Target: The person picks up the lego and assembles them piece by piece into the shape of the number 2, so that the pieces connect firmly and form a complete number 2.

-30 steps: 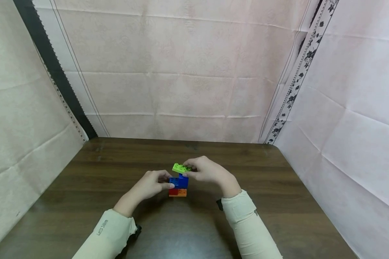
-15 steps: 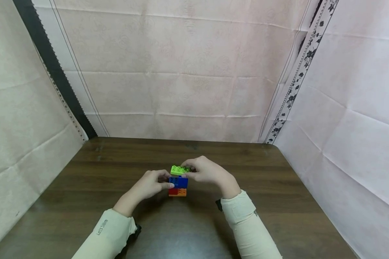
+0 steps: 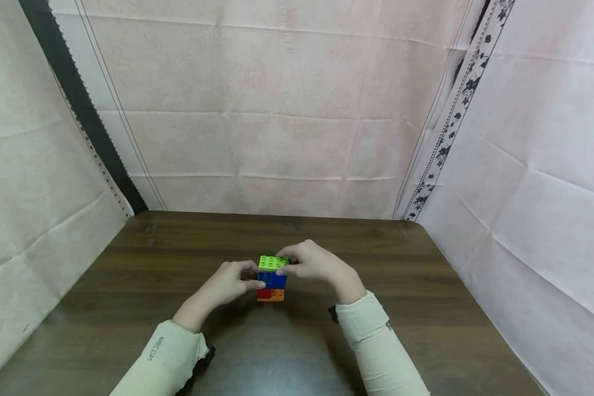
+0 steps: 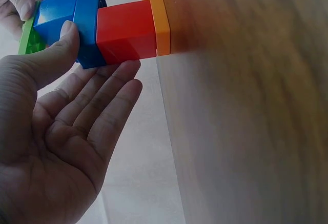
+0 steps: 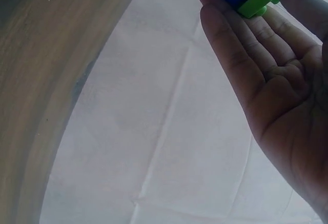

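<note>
A small tower of toy building bricks stands on the table. At its base is an orange plate (image 4: 163, 21), below a red brick (image 4: 125, 32). Above these sit a wide blue brick (image 4: 89, 26) and a second blue brick (image 4: 55, 15). A lime green brick (image 3: 269, 263) lies on top, studs up, close against the blue. My left hand (image 3: 231, 284) grips the blue part from the left, thumb across its near face and fingers behind. From the right, my right hand (image 3: 313, 264) pinches the green brick between thumb and fingers.
The dark wooden table (image 3: 297, 352) extends around the tower on all sides. Pale cloth hangs behind it as a back wall (image 3: 287, 137), with more cloth at left (image 3: 39, 165) and right (image 3: 534, 165).
My right hand has lowered the green brick and levelled it, moving it slightly left onto the blue. My left hand stays at the blue part.
</note>
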`<move>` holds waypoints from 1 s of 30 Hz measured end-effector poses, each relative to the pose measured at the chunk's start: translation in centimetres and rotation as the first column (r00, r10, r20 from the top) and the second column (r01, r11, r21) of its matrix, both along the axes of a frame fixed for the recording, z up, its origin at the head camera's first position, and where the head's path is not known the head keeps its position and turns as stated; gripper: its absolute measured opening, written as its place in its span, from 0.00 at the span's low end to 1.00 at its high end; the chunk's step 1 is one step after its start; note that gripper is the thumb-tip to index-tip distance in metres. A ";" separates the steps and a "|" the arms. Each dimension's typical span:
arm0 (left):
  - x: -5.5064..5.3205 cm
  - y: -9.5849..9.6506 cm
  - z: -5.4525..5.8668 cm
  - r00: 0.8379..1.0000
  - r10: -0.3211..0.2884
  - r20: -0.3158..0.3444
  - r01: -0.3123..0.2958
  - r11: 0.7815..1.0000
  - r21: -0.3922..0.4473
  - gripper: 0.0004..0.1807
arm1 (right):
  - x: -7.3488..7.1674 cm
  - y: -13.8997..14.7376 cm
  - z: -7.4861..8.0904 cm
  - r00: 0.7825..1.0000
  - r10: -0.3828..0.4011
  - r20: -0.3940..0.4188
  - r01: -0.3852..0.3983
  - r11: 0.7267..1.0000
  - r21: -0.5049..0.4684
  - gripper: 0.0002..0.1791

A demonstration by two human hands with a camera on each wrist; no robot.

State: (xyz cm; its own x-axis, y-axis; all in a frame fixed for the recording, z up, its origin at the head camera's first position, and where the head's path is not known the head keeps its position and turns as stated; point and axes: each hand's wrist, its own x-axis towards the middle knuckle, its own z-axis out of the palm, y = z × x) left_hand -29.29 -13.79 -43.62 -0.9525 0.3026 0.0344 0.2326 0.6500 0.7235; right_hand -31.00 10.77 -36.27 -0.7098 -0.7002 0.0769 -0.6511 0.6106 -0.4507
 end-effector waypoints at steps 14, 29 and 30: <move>0.1 0.1 0.1 1.000 0.005 -0.004 -0.005 1.000 -0.007 0.14 | 0.1 -0.2 0.1 1.000 -0.013 -0.003 0.013 1.000 0.018 0.17; 0.2 0.1 0.1 1.000 0.008 -0.010 -0.008 1.000 -0.006 0.14 | 0.2 -0.7 0.6 1.000 -0.022 0.019 0.021 0.997 0.070 0.18; 0.2 0.1 0.1 1.000 0.009 -0.011 -0.009 1.000 -0.006 0.14 | 0.1 -0.8 0.6 0.999 -0.021 0.025 0.019 0.997 0.072 0.18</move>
